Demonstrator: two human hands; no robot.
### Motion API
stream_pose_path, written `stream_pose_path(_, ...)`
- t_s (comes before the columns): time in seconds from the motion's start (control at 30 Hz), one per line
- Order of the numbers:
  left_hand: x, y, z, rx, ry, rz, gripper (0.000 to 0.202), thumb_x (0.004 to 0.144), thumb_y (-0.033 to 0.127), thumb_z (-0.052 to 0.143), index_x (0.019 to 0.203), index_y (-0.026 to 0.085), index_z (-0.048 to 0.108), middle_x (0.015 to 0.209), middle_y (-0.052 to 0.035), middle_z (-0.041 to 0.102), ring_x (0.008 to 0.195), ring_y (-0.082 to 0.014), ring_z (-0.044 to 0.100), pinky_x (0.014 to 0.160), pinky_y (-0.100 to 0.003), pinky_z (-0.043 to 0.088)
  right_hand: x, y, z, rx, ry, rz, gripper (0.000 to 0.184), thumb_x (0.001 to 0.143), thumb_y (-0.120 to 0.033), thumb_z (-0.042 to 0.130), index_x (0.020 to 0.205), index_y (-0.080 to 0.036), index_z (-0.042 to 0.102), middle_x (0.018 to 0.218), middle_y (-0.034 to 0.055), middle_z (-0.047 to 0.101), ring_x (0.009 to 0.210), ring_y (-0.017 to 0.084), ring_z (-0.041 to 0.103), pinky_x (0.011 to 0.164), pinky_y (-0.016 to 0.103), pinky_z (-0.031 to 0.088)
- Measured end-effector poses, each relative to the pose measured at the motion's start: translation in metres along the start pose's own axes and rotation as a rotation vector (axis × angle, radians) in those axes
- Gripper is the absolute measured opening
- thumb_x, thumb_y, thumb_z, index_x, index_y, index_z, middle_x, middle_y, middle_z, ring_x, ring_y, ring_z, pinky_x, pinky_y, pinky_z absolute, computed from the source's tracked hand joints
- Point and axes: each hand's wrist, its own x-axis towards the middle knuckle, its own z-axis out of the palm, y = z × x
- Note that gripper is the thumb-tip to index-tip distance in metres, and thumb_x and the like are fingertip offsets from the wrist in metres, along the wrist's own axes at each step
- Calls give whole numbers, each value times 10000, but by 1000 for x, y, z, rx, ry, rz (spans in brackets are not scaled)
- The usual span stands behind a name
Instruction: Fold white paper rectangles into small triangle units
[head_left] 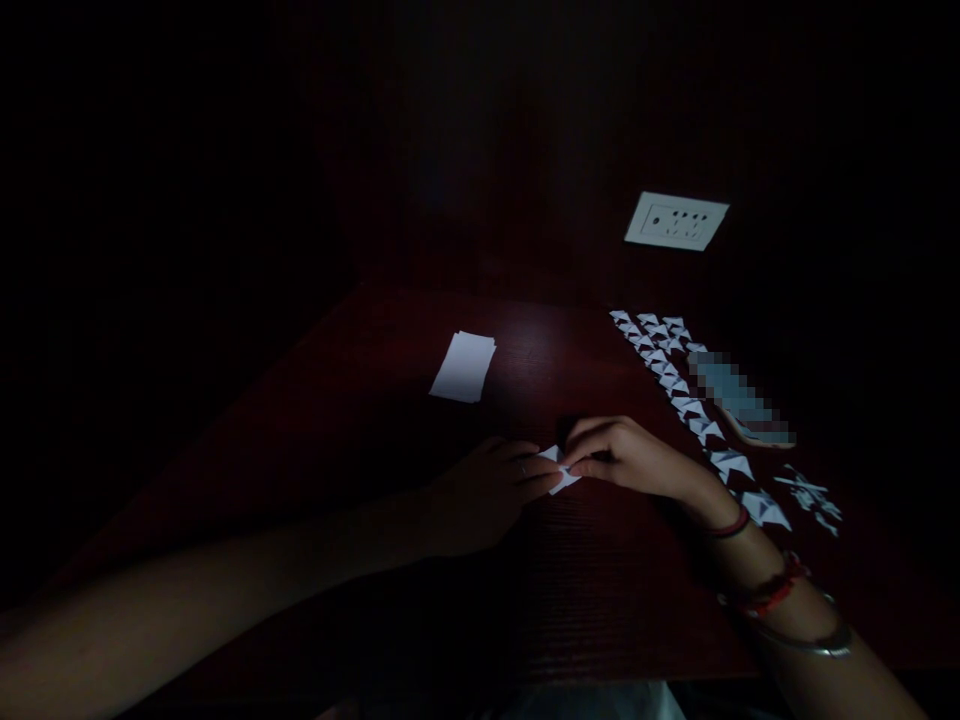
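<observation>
A small folded piece of white paper (561,470) lies on the dark red-brown table (390,350) in dim light. My left hand (487,492) pinches its left side with closed fingers. My right hand (622,455) pinches its right side, fingers curled together. Both hands press the paper down against the tabletop, so much of it is hidden under the fingertips. Red bands and a metal bangle ring my right wrist.
A small stack of white paper slips (464,367) lies on the table behind the hands. A long row of several folded paper triangles (686,400) runs along the right side, beside a blurred-out flat object (739,400). A white wall socket (676,220) sits behind.
</observation>
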Motion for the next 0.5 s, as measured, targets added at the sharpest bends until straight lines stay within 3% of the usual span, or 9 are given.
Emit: stream_pose_path(0.5, 3, 0, 0, -22, 12, 6, 430, 790, 116, 397, 1212, 183, 350, 1236, -26, 403, 1115, -205, 311, 907, -359, 256, -5, -9, -1, -238, -75, -8, 186, 780, -99, 454, 762, -163, 627, 796, 34, 583, 722, 115, 538, 654, 220, 380)
